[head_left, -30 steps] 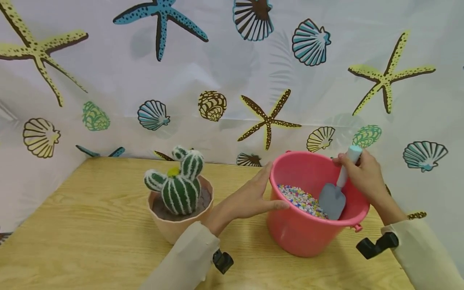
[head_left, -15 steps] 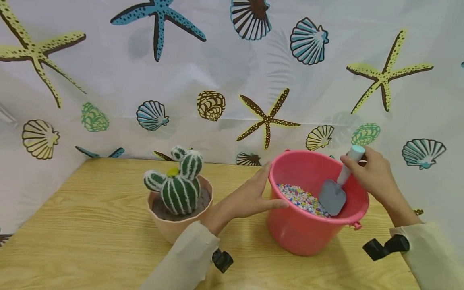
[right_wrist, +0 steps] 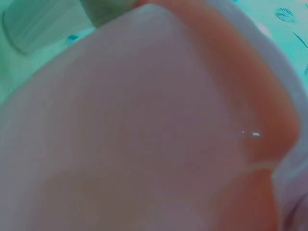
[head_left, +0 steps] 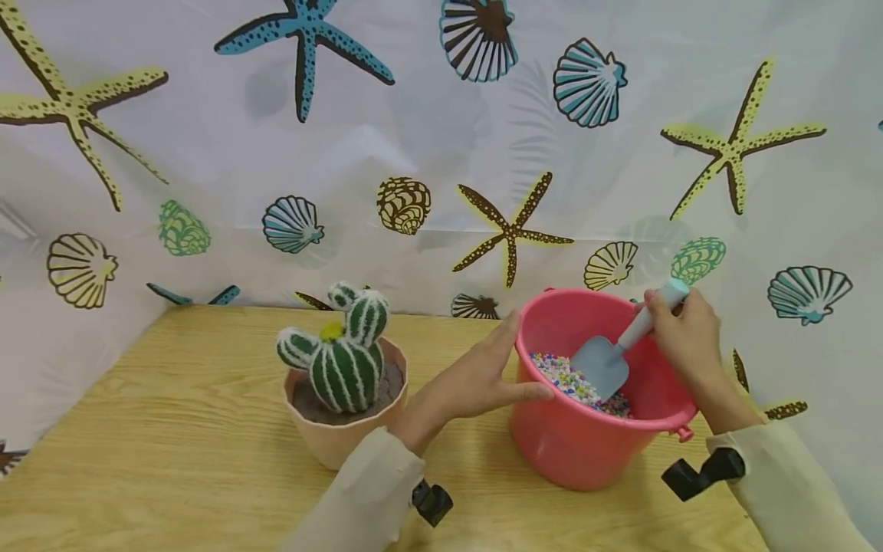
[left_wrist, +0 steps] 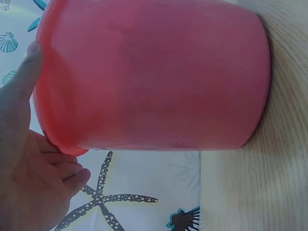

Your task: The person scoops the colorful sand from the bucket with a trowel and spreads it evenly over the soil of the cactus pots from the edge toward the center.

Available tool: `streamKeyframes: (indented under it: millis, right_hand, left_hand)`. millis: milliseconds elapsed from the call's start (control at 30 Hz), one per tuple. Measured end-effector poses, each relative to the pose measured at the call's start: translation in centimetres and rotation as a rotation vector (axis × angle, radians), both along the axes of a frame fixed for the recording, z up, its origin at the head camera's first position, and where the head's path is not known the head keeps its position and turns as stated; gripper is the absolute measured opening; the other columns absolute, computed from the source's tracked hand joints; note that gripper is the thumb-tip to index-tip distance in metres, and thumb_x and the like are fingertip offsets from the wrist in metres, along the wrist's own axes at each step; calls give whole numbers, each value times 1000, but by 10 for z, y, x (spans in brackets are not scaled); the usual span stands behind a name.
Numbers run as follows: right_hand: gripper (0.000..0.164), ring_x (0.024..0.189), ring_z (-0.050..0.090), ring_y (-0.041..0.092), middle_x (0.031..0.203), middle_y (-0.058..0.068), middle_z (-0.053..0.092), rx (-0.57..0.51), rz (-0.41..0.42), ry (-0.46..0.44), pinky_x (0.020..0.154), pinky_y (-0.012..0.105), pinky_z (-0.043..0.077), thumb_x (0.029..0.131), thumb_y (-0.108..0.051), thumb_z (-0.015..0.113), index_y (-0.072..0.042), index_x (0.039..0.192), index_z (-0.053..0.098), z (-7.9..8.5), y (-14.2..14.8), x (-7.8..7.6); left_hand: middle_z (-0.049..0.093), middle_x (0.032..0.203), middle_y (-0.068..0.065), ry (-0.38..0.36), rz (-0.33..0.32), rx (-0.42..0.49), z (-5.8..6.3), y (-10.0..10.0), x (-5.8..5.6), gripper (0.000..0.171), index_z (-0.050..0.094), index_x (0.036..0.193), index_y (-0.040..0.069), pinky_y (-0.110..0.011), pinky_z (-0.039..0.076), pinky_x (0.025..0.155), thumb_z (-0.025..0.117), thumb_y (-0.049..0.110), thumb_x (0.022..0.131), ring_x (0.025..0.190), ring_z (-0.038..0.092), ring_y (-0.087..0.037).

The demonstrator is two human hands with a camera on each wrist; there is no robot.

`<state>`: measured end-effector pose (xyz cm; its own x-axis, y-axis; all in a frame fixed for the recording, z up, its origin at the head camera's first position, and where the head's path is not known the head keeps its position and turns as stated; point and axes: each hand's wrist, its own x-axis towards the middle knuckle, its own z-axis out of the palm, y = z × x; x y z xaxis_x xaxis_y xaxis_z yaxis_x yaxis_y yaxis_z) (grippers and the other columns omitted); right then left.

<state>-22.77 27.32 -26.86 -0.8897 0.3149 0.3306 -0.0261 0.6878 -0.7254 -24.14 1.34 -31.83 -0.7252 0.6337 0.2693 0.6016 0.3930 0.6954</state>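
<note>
Two hands were at work on one bucket (head_left: 579, 456); your right hand (head_left: 690, 333) had its fingers clamped on the handle of the scoop (head_left: 602, 366), whose blade slanted down inside the bucket with its lower edge at the beads (head_left: 562, 376); your left hand (head_left: 476, 376) lay at the near-left rim, thumb and fingers spread apart against it; the bucket stood upright on the table (head_left: 172, 429), to the right of the potted cactus (head_left: 348, 372); the step in hand looked like scooping, probably before any load was gathered, since the blade's visible face seemed bare; your next move, I judged, called for pushing the edge deeper under the beads and levelling the blade, with the bucket held steady; no brand, label or writing could be read, only printed shells and starfish on the cloth (head_left: 428, 107); your right wrist view was too blurred to add anything.
</note>
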Motion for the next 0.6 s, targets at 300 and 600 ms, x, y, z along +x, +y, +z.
streamKeyframes:
  millis: [300,600]
  right_hand:
    - [44,70,61,-4,82,-14,63,-419,102,-45,65,14,53,100,-33,45,6,120,46,0,3,-2]
    - [36,71,67,-2,78,-15,65,-594,189,-57,68,16,55,99,-32,48,-1,115,45,-1,7,-2]
  left_hand:
    - [2,162,-2,-2,6,-13,0,5,-1,108,-3,154,16,-44,28,114,72,44,82,148,10,-20]
    - [-1,162,-7,-7,-43,7,-1,7,-2,107,-6,154,11,-44,25,115,71,38,84,149,5,-20]
